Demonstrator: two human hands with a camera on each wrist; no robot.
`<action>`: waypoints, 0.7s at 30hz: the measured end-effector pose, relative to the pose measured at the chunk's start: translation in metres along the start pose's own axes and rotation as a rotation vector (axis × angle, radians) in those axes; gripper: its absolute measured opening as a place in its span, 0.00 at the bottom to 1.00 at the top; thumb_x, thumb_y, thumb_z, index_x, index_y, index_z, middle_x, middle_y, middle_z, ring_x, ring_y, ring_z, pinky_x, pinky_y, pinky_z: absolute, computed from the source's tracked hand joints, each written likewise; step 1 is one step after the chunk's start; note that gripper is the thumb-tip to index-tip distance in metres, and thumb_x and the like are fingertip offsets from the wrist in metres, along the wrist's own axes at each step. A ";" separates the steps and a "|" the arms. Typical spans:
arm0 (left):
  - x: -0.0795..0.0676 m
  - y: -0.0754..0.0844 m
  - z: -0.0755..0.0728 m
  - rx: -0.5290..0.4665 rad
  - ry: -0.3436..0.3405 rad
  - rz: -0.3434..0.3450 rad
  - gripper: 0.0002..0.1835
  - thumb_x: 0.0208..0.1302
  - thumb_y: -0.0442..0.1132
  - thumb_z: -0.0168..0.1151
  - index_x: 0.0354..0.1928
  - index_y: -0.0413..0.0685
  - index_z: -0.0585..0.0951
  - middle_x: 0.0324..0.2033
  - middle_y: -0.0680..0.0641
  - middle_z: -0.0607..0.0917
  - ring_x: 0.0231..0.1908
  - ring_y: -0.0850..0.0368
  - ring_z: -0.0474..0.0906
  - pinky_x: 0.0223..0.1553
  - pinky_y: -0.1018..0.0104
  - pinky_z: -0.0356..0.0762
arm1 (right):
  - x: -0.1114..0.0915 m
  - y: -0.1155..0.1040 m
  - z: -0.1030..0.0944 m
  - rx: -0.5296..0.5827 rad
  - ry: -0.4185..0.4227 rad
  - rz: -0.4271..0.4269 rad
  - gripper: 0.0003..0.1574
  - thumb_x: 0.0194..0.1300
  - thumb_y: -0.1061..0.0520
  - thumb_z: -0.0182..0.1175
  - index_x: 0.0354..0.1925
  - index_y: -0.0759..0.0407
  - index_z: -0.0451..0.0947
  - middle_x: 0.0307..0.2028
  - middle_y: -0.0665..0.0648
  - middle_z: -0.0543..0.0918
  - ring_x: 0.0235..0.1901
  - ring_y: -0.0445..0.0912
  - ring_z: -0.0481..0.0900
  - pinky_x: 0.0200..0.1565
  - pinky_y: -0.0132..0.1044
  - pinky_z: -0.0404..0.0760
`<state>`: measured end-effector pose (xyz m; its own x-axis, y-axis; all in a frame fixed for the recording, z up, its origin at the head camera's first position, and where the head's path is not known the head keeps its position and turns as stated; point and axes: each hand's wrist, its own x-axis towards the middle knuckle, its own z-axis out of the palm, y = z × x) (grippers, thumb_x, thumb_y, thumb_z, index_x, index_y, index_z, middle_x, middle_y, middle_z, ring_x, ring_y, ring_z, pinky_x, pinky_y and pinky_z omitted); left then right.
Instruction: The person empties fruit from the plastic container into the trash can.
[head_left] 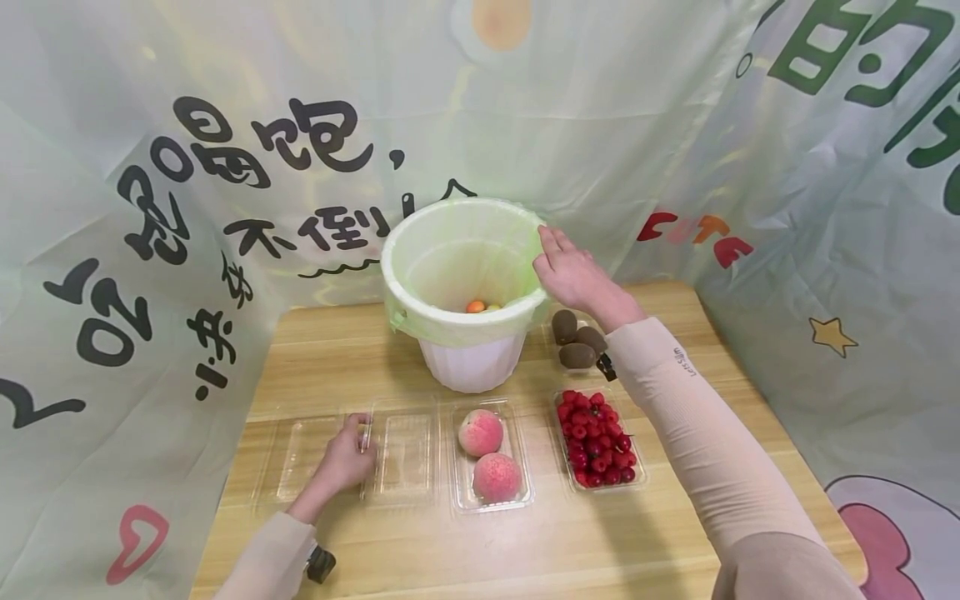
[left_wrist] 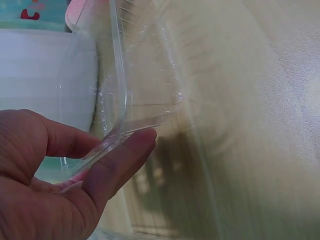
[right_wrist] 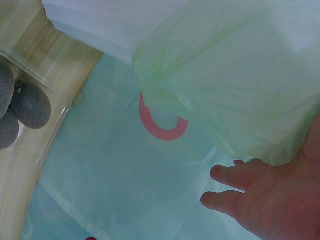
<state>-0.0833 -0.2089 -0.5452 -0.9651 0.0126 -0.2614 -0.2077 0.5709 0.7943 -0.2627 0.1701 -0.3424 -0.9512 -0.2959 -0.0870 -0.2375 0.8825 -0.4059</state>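
My left hand pinches the near-left rim of a clear plastic box, thumb on one side and fingers on the other. That box lies left of another clear box with two pink peaches in it. At the right rim of a white bucket, my right hand touches the thin green bag lining it. Its visible fingers are extended and spread; the thumb is hidden. A small orange fruit and a yellowish one sit deep in the bucket.
Behind the right forearm stands a clear box of dark brown kiwis. A box of red berries lies nearer, right of the peaches. Another clear box is at the far left. Printed cloth hangs around the wooden table.
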 end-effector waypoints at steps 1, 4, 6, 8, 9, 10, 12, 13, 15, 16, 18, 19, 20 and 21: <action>0.000 -0.001 0.001 0.001 0.001 0.003 0.29 0.69 0.25 0.57 0.71 0.33 0.65 0.33 0.36 0.86 0.24 0.54 0.79 0.24 0.64 0.79 | 0.000 0.000 0.000 -0.001 0.000 0.000 0.44 0.81 0.42 0.24 0.85 0.57 0.30 0.86 0.63 0.37 0.85 0.58 0.35 0.82 0.64 0.40; 0.002 -0.004 0.002 0.004 -0.002 0.009 0.29 0.69 0.25 0.57 0.71 0.33 0.65 0.32 0.37 0.86 0.24 0.53 0.80 0.25 0.64 0.79 | 0.000 0.000 0.000 -0.003 0.001 -0.001 0.44 0.81 0.42 0.24 0.85 0.57 0.30 0.86 0.63 0.37 0.85 0.58 0.35 0.82 0.64 0.40; 0.003 -0.005 0.002 0.002 -0.012 0.006 0.30 0.69 0.26 0.57 0.71 0.33 0.65 0.33 0.37 0.86 0.25 0.51 0.82 0.25 0.64 0.79 | 0.000 0.000 0.000 -0.003 0.002 -0.003 0.44 0.81 0.42 0.23 0.85 0.57 0.30 0.86 0.63 0.37 0.85 0.58 0.35 0.82 0.65 0.40; 0.003 -0.006 0.002 0.001 -0.020 0.001 0.30 0.69 0.26 0.57 0.72 0.33 0.64 0.33 0.37 0.87 0.26 0.50 0.83 0.26 0.65 0.80 | 0.000 0.000 0.000 -0.004 0.001 -0.002 0.44 0.81 0.42 0.23 0.85 0.57 0.30 0.86 0.64 0.37 0.85 0.58 0.35 0.82 0.65 0.40; 0.003 -0.006 0.002 0.002 -0.022 -0.001 0.30 0.69 0.26 0.57 0.72 0.33 0.64 0.33 0.37 0.87 0.26 0.50 0.84 0.26 0.65 0.80 | 0.001 0.000 0.000 -0.004 0.001 -0.002 0.44 0.81 0.42 0.23 0.85 0.57 0.30 0.86 0.64 0.37 0.85 0.58 0.35 0.82 0.65 0.40; 0.003 -0.006 0.002 0.003 -0.022 0.001 0.30 0.69 0.26 0.57 0.72 0.32 0.64 0.33 0.37 0.87 0.27 0.49 0.84 0.26 0.65 0.80 | 0.000 0.000 0.000 -0.003 0.000 -0.001 0.44 0.81 0.42 0.23 0.85 0.57 0.30 0.86 0.64 0.37 0.85 0.58 0.35 0.82 0.64 0.40; 0.003 -0.006 0.002 0.005 -0.024 -0.006 0.31 0.68 0.26 0.57 0.72 0.33 0.64 0.32 0.39 0.87 0.25 0.51 0.83 0.25 0.65 0.79 | 0.001 0.000 0.000 -0.003 -0.001 0.001 0.44 0.81 0.42 0.23 0.85 0.57 0.30 0.86 0.64 0.37 0.85 0.58 0.35 0.82 0.64 0.40; 0.004 -0.006 0.002 0.009 -0.022 -0.009 0.31 0.67 0.26 0.57 0.72 0.33 0.64 0.31 0.40 0.86 0.24 0.52 0.82 0.25 0.66 0.78 | 0.001 0.000 0.000 -0.003 -0.002 0.002 0.44 0.81 0.42 0.23 0.85 0.57 0.30 0.86 0.64 0.37 0.85 0.58 0.35 0.82 0.64 0.40; 0.004 -0.007 0.002 0.018 -0.019 -0.017 0.31 0.66 0.26 0.57 0.72 0.34 0.65 0.29 0.43 0.85 0.23 0.55 0.79 0.24 0.67 0.76 | 0.001 0.000 0.000 -0.004 -0.002 0.002 0.44 0.81 0.42 0.23 0.85 0.57 0.31 0.85 0.64 0.37 0.85 0.58 0.35 0.82 0.64 0.40; 0.005 -0.008 0.002 0.026 -0.018 -0.022 0.32 0.66 0.27 0.57 0.72 0.34 0.65 0.29 0.45 0.84 0.22 0.56 0.77 0.24 0.67 0.75 | 0.001 0.000 0.000 -0.004 -0.002 0.002 0.44 0.81 0.42 0.23 0.85 0.57 0.31 0.85 0.64 0.37 0.85 0.58 0.35 0.82 0.64 0.40; 0.006 -0.009 0.002 0.036 -0.016 -0.027 0.32 0.65 0.28 0.58 0.72 0.34 0.65 0.27 0.47 0.82 0.21 0.57 0.75 0.24 0.67 0.73 | 0.001 0.000 0.000 -0.005 -0.002 0.001 0.44 0.81 0.42 0.22 0.85 0.57 0.31 0.85 0.64 0.37 0.85 0.58 0.35 0.82 0.64 0.40; 0.006 -0.010 0.002 0.041 -0.020 -0.032 0.32 0.65 0.28 0.58 0.72 0.34 0.65 0.27 0.47 0.82 0.21 0.58 0.74 0.24 0.67 0.73 | 0.001 0.000 0.001 -0.006 -0.002 0.002 0.44 0.81 0.42 0.22 0.85 0.57 0.31 0.85 0.64 0.37 0.85 0.58 0.35 0.82 0.64 0.40; 0.006 -0.010 0.001 0.048 -0.025 -0.033 0.32 0.67 0.29 0.59 0.72 0.34 0.65 0.27 0.47 0.82 0.21 0.58 0.74 0.24 0.67 0.73 | 0.001 0.000 0.001 -0.007 -0.002 0.002 0.44 0.81 0.42 0.22 0.85 0.57 0.30 0.86 0.64 0.37 0.85 0.58 0.35 0.82 0.64 0.40; 0.006 -0.009 0.000 0.056 -0.035 -0.034 0.32 0.68 0.31 0.60 0.73 0.33 0.64 0.27 0.46 0.83 0.21 0.58 0.73 0.24 0.67 0.72 | 0.002 0.000 0.001 -0.008 -0.002 0.003 0.44 0.81 0.41 0.22 0.85 0.57 0.30 0.86 0.64 0.37 0.85 0.58 0.35 0.82 0.64 0.40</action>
<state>-0.0877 -0.2143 -0.5542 -0.9512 0.0201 -0.3079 -0.2306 0.6165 0.7528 -0.2641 0.1698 -0.3432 -0.9514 -0.2946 -0.0902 -0.2366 0.8861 -0.3986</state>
